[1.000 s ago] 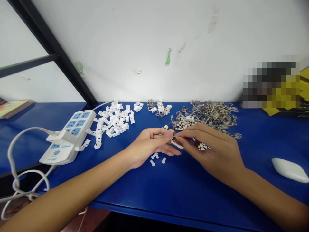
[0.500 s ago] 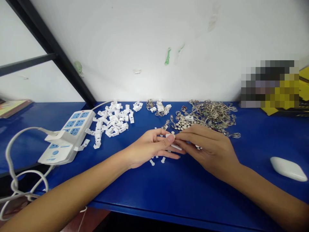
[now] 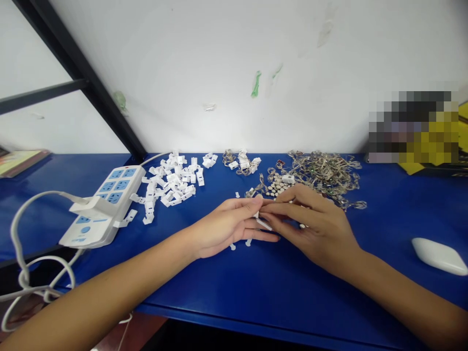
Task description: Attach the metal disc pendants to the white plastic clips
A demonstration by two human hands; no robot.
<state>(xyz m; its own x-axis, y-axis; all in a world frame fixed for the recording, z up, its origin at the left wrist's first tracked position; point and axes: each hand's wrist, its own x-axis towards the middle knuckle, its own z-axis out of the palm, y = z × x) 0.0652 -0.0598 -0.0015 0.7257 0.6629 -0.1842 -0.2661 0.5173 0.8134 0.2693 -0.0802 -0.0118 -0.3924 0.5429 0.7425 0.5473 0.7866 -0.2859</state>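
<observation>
Over the middle of the blue table, my left hand (image 3: 228, 225) pinches a small white plastic piece (image 3: 263, 224) between thumb and fingers, its lower fingers stretched out. My right hand (image 3: 316, 219) meets it from the right, fingertips pressed together at the same piece. Most of the piece is hidden by the fingers. Below my left hand lie a few small white tabs (image 3: 248, 242). Just behind my right hand are a cluster of small round cream discs (image 3: 277, 186) and a tangled heap of thin wires with small parts (image 3: 321, 170).
A pile of white folded plastic pieces (image 3: 175, 178) lies at the left, beside a power strip (image 3: 109, 204) with a plugged-in charger and looping white cable (image 3: 16, 234). A smaller white-and-wire group (image 3: 243, 163) sits near the wall. At the right rests a white rounded object (image 3: 438, 256).
My left thumb has shifted over the white piece, covering more of it. My left fingers sit closer together, and my right fingertips have moved slightly left. The view has turned slightly.
</observation>
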